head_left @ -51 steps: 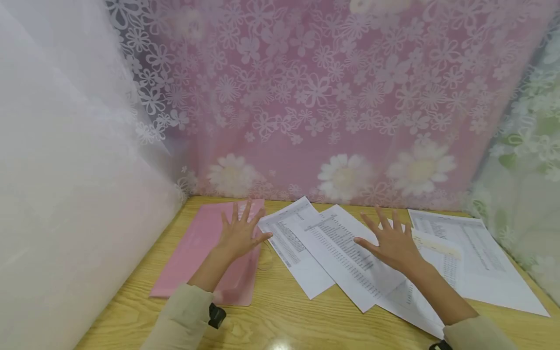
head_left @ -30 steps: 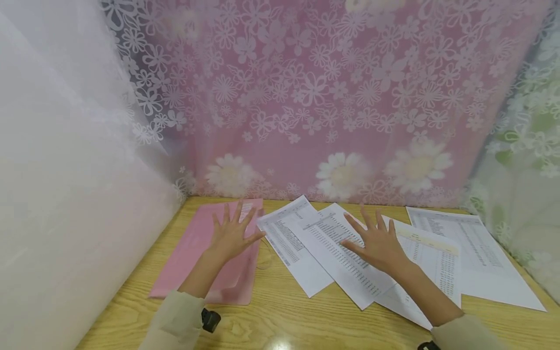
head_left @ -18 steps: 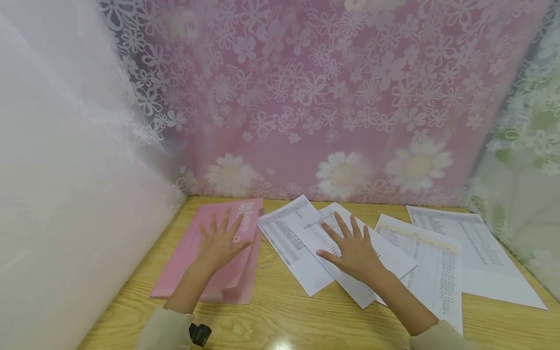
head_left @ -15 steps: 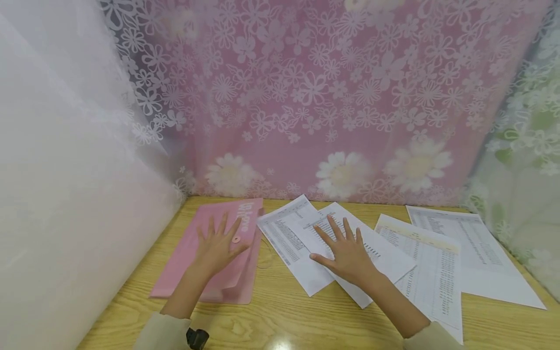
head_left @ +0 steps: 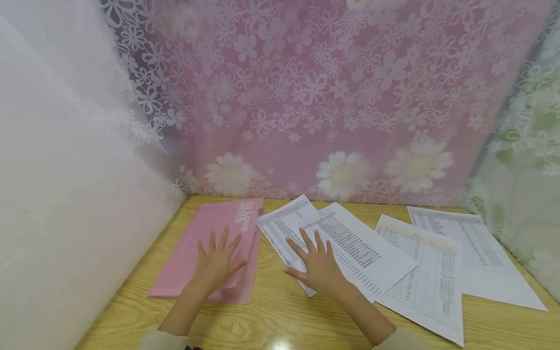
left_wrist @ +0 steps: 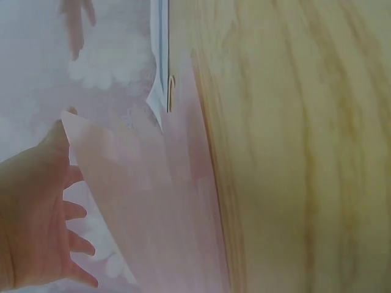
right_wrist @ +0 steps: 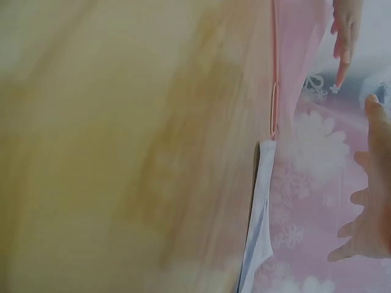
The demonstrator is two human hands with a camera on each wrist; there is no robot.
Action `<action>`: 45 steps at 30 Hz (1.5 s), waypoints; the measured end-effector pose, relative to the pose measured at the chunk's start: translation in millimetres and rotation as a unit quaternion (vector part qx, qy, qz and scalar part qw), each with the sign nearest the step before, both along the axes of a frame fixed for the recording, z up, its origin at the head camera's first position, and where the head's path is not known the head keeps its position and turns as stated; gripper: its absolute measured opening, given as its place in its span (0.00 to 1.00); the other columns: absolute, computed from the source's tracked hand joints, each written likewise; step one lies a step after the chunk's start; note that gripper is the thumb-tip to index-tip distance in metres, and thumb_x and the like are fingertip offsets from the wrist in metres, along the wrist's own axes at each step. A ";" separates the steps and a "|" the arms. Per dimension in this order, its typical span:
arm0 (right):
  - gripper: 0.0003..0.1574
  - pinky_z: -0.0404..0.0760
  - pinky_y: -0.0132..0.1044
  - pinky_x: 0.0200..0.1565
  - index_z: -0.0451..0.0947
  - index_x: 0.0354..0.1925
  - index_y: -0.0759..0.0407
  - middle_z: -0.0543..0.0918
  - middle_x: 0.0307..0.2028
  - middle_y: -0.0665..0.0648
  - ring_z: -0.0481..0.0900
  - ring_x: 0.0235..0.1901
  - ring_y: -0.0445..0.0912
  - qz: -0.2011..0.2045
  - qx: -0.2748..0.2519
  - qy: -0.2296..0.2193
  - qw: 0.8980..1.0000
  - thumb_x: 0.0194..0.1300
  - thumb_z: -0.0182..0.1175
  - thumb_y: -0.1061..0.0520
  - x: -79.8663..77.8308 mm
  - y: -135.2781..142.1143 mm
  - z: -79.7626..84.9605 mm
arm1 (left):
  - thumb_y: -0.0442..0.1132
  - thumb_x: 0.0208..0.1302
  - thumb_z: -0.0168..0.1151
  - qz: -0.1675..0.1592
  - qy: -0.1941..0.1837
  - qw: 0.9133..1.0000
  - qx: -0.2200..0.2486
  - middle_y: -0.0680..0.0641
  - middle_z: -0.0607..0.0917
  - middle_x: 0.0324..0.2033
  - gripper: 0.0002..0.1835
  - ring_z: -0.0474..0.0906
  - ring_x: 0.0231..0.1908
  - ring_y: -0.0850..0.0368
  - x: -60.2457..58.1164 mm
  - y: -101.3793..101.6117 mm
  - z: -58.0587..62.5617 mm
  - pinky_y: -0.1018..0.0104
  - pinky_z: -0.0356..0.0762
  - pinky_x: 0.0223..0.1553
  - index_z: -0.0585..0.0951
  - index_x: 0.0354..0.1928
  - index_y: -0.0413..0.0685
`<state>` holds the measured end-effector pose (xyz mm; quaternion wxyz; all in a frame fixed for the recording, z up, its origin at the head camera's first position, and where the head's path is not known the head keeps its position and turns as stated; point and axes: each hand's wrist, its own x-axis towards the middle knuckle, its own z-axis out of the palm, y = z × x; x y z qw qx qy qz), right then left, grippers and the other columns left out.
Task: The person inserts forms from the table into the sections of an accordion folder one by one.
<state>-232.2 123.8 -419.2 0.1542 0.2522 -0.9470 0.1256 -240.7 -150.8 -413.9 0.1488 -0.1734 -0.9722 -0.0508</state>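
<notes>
Hovering with fingers spread, the right hand (head_left: 321, 270) has shifted left, now over the leftmost sheet (head_left: 286, 218) and the middle sheet (head_left: 363, 248) overlapping it. The left hand (head_left: 212, 267), likewise splayed, has drawn away from the worktop's (head_left: 245, 325) back edge, above the pink folder (head_left: 205, 218). Neither grips anything, so folder and papers lie undisturbed. The folder, smooth and seemingly plastic, slants along the left edge. Crisp paper fans rightward: a yellow-banded sheet (head_left: 430, 277), then an outer sheet (head_left: 477, 248) near the right edge. Pale, streaked wood grain runs beneath.
</notes>
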 end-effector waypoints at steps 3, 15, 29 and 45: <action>0.45 0.48 0.69 0.52 0.58 0.68 0.45 0.50 0.68 0.62 0.43 0.63 0.70 0.011 -0.001 -0.006 1.000 0.59 0.47 0.28 -1.3 -9.6 -3.1 | 0.63 0.62 0.48 -0.002 -0.002 1.000 0.004 0.37 0.53 0.67 0.36 0.43 0.62 0.29 -0.5 1.0 -3.7 0.29 0.37 0.52 0.64 0.67 0.52; 0.42 0.51 0.68 0.52 0.62 0.66 0.53 0.54 0.67 0.66 0.48 0.61 0.71 0.085 -0.025 -0.061 0.994 0.61 0.49 0.32 -7.0 -54.4 -37.4 | 0.60 0.63 0.50 -0.004 -0.029 0.999 0.042 0.36 0.53 0.67 0.34 0.44 0.62 0.29 0.5 2.3 -15.2 0.30 0.36 0.53 0.64 0.66 0.50; 0.47 0.49 0.56 0.60 0.58 0.68 0.56 0.57 0.66 0.61 0.50 0.64 0.61 0.100 0.002 -0.053 0.994 0.61 0.44 0.28 -5.3 -91.2 -69.1 | 0.53 0.64 0.52 -0.014 -0.049 0.997 0.059 0.36 0.55 0.66 0.31 0.46 0.62 0.29 -6.9 11.5 -16.6 0.32 0.41 0.54 0.66 0.65 0.46; 0.46 0.49 0.54 0.60 0.62 0.66 0.54 0.58 0.67 0.57 0.51 0.65 0.59 0.097 -0.001 -0.032 0.995 0.61 0.43 0.28 -3.8 -90.7 -71.6 | 0.46 0.57 0.64 -0.029 -0.141 0.985 0.101 0.33 0.56 0.65 0.35 0.47 0.62 0.28 -36.5 28.5 -10.4 0.31 0.43 0.53 0.66 0.64 0.41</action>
